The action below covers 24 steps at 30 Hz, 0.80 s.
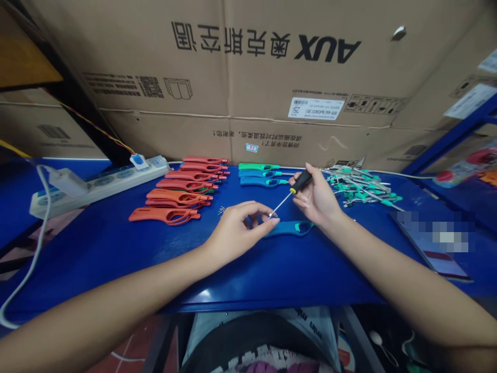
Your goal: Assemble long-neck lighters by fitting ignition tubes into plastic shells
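My right hand (316, 197) is closed around the black handle of a screwdriver (301, 182), whose shaft slants down to the left. Its tip meets the fingertips of my left hand (240, 228), where thumb and forefinger pinch something too small to make out. Just beneath the hands lies a blue lighter-shaped casing (289, 228) with a green part near its loop. Green and blue pieces (258, 174) with metal rods rest behind my hands. A few tiny screws (221, 211) lie left of my left hand.
Several red and orange casings (166, 215) lie in a column at the left, beside a white power strip (104, 184). At the right are a heap of metal rods with green parts (361, 186) and a flat dark-edged device (433, 246). A large cardboard box (256, 72) stands behind the blue table (163, 280).
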### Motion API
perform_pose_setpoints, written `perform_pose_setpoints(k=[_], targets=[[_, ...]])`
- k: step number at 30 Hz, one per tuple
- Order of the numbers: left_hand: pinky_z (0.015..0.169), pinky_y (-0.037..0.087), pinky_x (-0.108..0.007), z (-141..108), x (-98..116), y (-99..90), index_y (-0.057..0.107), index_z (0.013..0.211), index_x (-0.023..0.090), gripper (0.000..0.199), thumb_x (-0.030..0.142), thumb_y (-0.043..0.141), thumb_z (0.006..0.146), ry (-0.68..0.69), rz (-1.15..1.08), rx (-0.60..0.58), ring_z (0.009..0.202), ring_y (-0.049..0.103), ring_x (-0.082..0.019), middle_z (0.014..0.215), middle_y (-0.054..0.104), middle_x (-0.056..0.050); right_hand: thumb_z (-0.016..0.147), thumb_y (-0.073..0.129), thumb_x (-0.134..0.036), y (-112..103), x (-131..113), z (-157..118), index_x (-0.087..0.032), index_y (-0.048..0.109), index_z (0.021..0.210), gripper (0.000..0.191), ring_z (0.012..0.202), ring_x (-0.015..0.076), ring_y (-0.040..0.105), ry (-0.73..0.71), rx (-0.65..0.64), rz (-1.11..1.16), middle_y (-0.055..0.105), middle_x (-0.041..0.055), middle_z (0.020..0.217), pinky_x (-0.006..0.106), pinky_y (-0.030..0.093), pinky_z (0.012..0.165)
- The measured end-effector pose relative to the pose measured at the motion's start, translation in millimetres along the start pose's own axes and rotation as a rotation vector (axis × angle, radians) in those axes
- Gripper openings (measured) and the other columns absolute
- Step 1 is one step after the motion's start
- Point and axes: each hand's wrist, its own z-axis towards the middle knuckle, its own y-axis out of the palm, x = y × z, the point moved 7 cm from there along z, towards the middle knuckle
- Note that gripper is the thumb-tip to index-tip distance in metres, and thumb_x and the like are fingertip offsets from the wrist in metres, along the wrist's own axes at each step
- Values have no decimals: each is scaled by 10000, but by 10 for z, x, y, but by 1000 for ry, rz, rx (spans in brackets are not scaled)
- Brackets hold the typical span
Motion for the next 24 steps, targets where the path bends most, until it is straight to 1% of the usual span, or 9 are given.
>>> perform_pose_setpoints(k=[3,5,8,10,13,16,20,24], targets=[[617,449,-211,1,-28,11,758,909,199,123,302,693,920,-2,4,-5,727,654,-106,852,752,12,889,633,-520,-39,63,-14,-183,528,742,382,302,26,336,-4,-2,4,601,-32,594,161,225,278],[615,447,-213,2,-56,21,757,877,195,125,295,695,920,-15,-2,-10,724,657,-109,828,755,15,883,639,-523,-69,101,-24,-183,531,740,384,306,27,344,5,-1,9,602,-31,600,159,237,283],[613,452,-216,-6,-91,40,757,849,189,146,298,694,923,-40,-42,-18,704,657,-111,781,750,15,875,649,-546,-107,132,-33,-184,532,737,406,313,25,345,16,11,12,604,-30,608,154,249,288],[631,467,-219,-16,-105,58,759,852,187,157,301,686,930,-55,-85,-29,719,667,-118,787,751,9,881,646,-546,-126,142,-35,-184,528,734,409,314,24,342,26,28,19,602,-30,604,150,253,288],[671,488,-222,-32,-110,78,762,865,186,159,295,674,939,-59,-138,-37,740,672,-120,817,755,0,909,614,-541,-145,158,-33,-179,527,732,412,316,24,340,52,56,42,602,-25,597,145,257,285],[667,491,-215,-44,-123,89,761,855,181,166,288,667,939,-73,-176,-32,704,652,-108,812,754,-3,939,570,-543,-151,161,-33,-172,535,730,427,315,23,331,54,76,50,600,-23,593,144,253,277],[610,482,-205,-45,-171,107,763,846,177,175,313,681,920,-144,-228,-31,641,622,-101,766,748,-4,906,614,-550,-159,121,-37,-173,542,708,431,309,25,333,-17,77,8,597,-20,588,152,258,272],[549,473,-210,-35,-207,138,759,838,170,202,336,672,911,-210,-256,-65,584,596,-102,743,745,-15,867,653,-506,-167,41,-31,-181,546,687,387,319,38,369,-131,23,-33,605,-9,610,167,274,270]])
